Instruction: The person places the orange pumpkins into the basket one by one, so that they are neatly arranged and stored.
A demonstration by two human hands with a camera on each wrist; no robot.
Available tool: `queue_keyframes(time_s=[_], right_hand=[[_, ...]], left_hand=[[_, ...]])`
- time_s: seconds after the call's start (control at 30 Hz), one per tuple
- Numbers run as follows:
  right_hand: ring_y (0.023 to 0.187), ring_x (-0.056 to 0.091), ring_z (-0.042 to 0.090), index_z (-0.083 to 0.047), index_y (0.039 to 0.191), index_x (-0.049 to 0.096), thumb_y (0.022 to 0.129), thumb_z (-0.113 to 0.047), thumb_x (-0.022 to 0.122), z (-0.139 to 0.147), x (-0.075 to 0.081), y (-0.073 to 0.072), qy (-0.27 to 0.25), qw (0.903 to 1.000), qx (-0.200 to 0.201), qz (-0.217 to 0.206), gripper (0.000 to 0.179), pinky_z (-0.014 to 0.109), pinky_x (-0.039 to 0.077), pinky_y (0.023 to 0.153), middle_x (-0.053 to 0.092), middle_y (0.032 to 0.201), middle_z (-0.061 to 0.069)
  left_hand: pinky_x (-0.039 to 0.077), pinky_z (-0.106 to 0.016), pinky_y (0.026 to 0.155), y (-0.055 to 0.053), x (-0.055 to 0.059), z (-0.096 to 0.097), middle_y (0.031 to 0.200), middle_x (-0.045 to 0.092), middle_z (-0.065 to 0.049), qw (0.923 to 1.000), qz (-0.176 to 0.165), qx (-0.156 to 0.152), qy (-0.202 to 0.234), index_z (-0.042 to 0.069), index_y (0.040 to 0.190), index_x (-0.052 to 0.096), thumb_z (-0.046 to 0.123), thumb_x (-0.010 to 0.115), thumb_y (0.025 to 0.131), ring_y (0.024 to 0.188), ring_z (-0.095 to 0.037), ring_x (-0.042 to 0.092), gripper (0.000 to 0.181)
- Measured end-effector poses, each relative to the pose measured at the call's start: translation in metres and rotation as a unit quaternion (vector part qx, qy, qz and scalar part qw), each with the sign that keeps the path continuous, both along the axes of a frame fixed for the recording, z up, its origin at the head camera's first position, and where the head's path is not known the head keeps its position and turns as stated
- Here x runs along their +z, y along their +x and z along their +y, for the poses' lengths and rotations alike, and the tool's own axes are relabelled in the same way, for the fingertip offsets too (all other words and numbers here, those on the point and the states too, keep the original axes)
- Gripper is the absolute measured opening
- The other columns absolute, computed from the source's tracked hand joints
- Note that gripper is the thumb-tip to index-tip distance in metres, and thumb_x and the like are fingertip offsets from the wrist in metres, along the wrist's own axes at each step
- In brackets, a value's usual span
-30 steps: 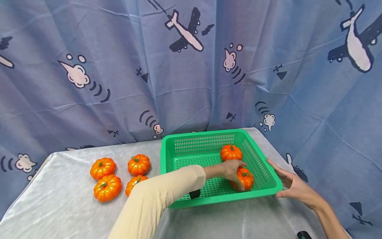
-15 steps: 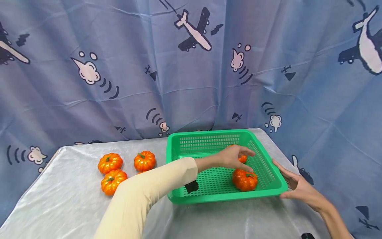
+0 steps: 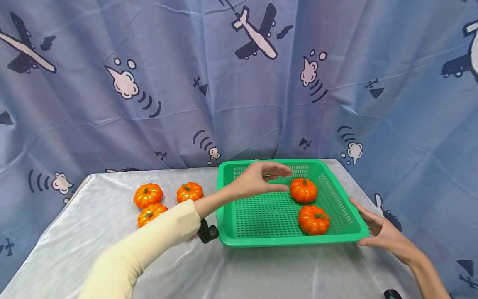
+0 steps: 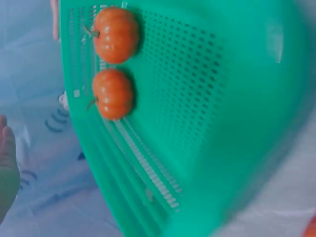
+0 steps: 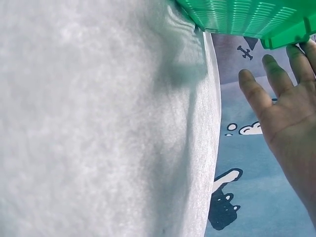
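My left hand (image 3: 259, 180), fingers spread apart from the thumb and holding nothing, hovers over the left half of a green plastic basket (image 3: 284, 241). Two small orange pumpkins with green stems sit in the basket's right half, one farther back (image 3: 303, 190) and one nearer the front (image 3: 313, 220). The left wrist view shows both pumpkins (image 4: 116, 35) against the perforated basket wall. At the basket's right front corner, my right hand (image 3: 388, 236) touches the rim with extended fingers. Its fingers (image 5: 276, 74) reach up to the basket's underside in the right wrist view.
Left of the basket, more orange pumpkins (image 3: 148, 195) lie on the white cloth-covered table (image 3: 89, 207), partly hidden by the left sleeve (image 3: 149, 245). Another pumpkin (image 3: 190, 192) is nearer the basket. A blue airplane-print curtain (image 3: 168, 83) hangs behind the table.
My left hand has let go of the front pumpkin in the basket, lifted, and moved left. The right hand stays at the basket rim. The head view has turned slightly left.
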State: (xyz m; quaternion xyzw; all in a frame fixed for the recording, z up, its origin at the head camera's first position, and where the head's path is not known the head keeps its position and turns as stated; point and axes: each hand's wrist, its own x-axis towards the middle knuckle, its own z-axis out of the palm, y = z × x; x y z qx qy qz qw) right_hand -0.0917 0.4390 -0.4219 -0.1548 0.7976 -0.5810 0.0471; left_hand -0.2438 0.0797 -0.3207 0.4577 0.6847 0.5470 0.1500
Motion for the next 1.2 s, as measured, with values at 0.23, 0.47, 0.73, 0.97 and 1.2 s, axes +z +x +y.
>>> queue_keyframes(time_s=[0.23,0.47,0.73,0.97,1.2], right_hand=[[0.126,0.040,-0.008,-0.010,0.154,0.005,0.081,0.018,0.061,0.001,0.000,0.001,-0.028,0.9994,0.018,0.004,0.096,0.019,0.048,0.088,0.026,0.148,-0.029],[0.124,0.043,-0.006,-0.014,0.154,0.004,0.084,0.013,0.061,0.001,-0.002,0.001,-0.027,0.9995,0.014,-0.009,0.094,0.020,0.049,0.088,0.028,0.145,-0.031],[0.125,0.040,-0.008,-0.011,0.154,0.002,0.085,0.013,0.060,0.000,-0.003,0.001,-0.025,0.9995,0.019,-0.008,0.094,0.020,0.048,0.088,0.025,0.146,-0.033],[0.125,0.039,-0.010,-0.014,0.155,0.004,0.085,0.012,0.060,0.000,-0.003,0.001,-0.012,0.9998,0.010,-0.013,0.093,0.019,0.047,0.088,0.024,0.145,-0.033],[0.125,0.036,-0.013,-0.013,0.154,0.004,0.084,0.014,0.061,0.000,-0.001,-0.002,-0.007,0.9999,0.011,-0.001,0.095,0.016,0.046,0.089,0.022,0.146,-0.032]], left_hand=[[0.044,-0.026,0.099,-0.001,-0.007,-0.036,0.120,0.065,-0.010,0.9993,-0.012,0.014,0.033,0.003,0.121,0.063,0.006,0.075,0.083,0.114,-0.014,0.059,0.040],[0.043,-0.030,0.100,0.000,-0.011,-0.070,0.124,0.061,-0.021,0.9971,-0.042,0.006,0.062,-0.003,0.122,0.061,-0.003,0.072,0.082,0.117,-0.017,0.058,0.041],[0.041,-0.035,0.102,0.002,-0.034,-0.114,0.124,0.060,-0.023,0.9964,-0.053,-0.009,0.065,-0.006,0.121,0.060,0.001,0.072,0.083,0.120,-0.037,0.053,0.041],[0.039,-0.043,0.103,0.004,-0.050,-0.150,0.123,0.060,-0.023,0.9963,-0.049,0.012,0.070,-0.007,0.121,0.059,-0.002,0.072,0.082,0.119,-0.025,0.057,0.042],[0.040,-0.042,0.101,0.008,-0.069,-0.188,0.123,0.059,-0.024,0.9966,-0.055,0.039,0.046,-0.004,0.122,0.059,-0.004,0.071,0.083,0.118,-0.026,0.057,0.041]])
